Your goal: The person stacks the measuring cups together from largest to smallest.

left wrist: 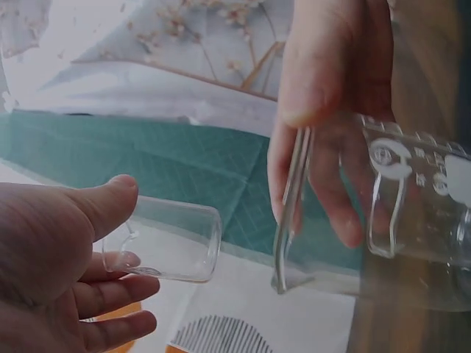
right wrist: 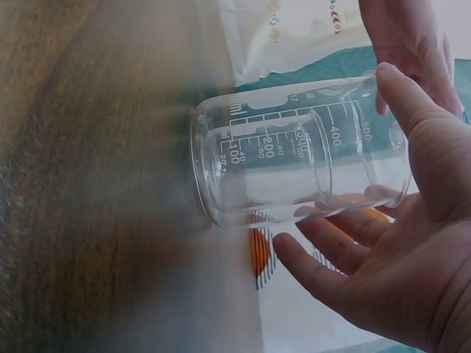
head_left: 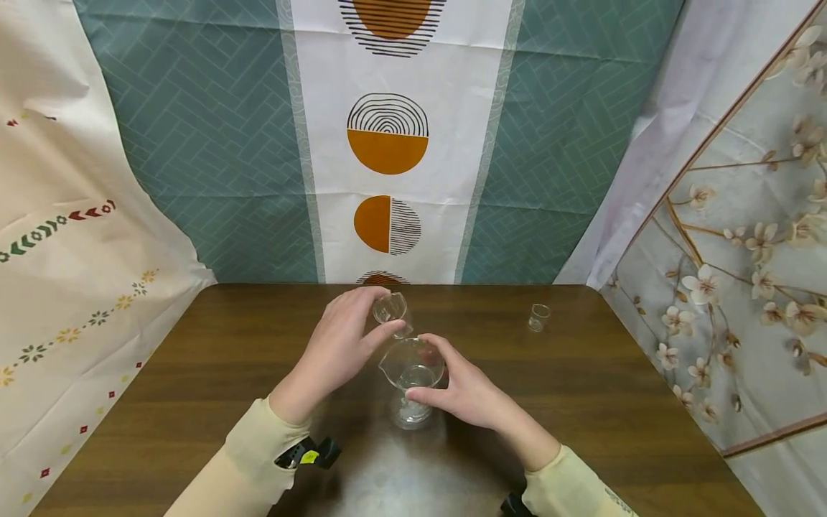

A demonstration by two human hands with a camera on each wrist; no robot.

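Brown table (head_left: 194,402) — tiny glass (head_left: 539,317) rightward — left fingers (left wrist: 118,294) pinch small beaker (left wrist: 180,239), right fingers (right wrist: 316,271) hold large beaker (right wrist: 349,154).

The table (head_left: 581,402) in front of me is dark brown, its wood grain running from side to side, with rounded corners at the far edge. A pale patch of light glares off the near middle, and darker shadows lie around it. Near the centre, a large clear beaker (head_left: 405,377) stands upright on the wood, its pouring lip turned to the left and white measuring marks on its wall. Well apart, over to the right and close to the far edge, a small clear glass (head_left: 539,318) stands by itself.
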